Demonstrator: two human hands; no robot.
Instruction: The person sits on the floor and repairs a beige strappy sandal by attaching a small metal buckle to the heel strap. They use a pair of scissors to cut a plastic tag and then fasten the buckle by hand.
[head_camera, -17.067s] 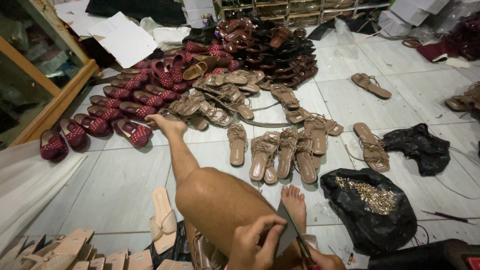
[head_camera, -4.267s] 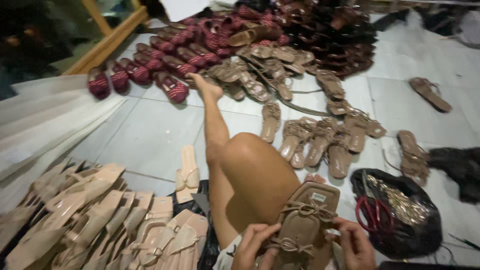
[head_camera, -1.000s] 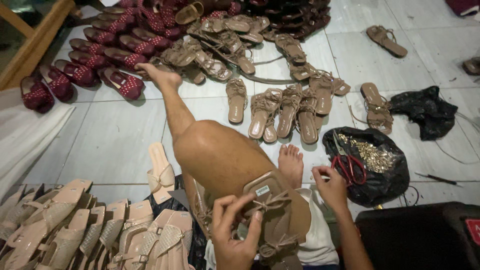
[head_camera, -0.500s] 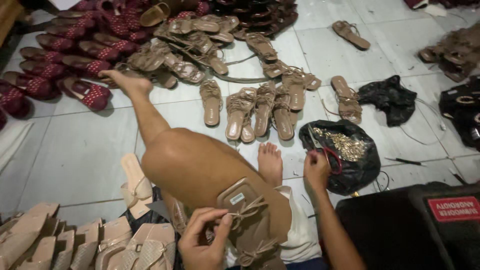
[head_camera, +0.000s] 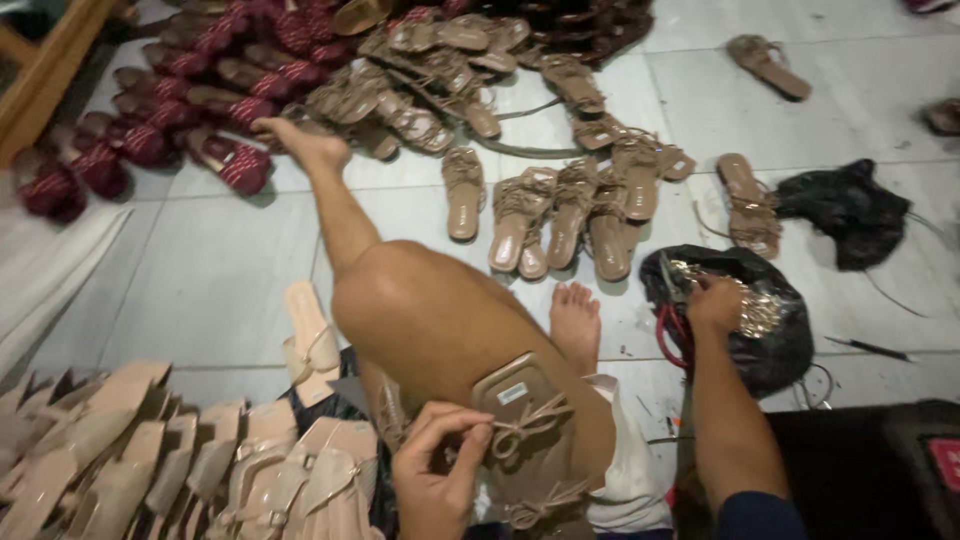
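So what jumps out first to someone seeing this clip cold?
The floor is thick with footwear: tan strappy sandals in a loose row at centre, dark red shoes massed top left, pale soles stacked bottom left. Below, the left hand pinches a bow on a tan sandal resting on the person's thigh, while the right hand reaches into a black bag of gold trims.

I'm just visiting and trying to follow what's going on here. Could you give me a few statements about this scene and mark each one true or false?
1. The left hand pinches the bow of a tan sandal resting on the person's thigh. True.
2. The right hand holds a hammer in its grip. False: it reaches into a black bag of gold trinkets.
3. Red woven shoes lie on the floor at the upper left. True.
4. The floor is carpeted. False: it is pale tile.
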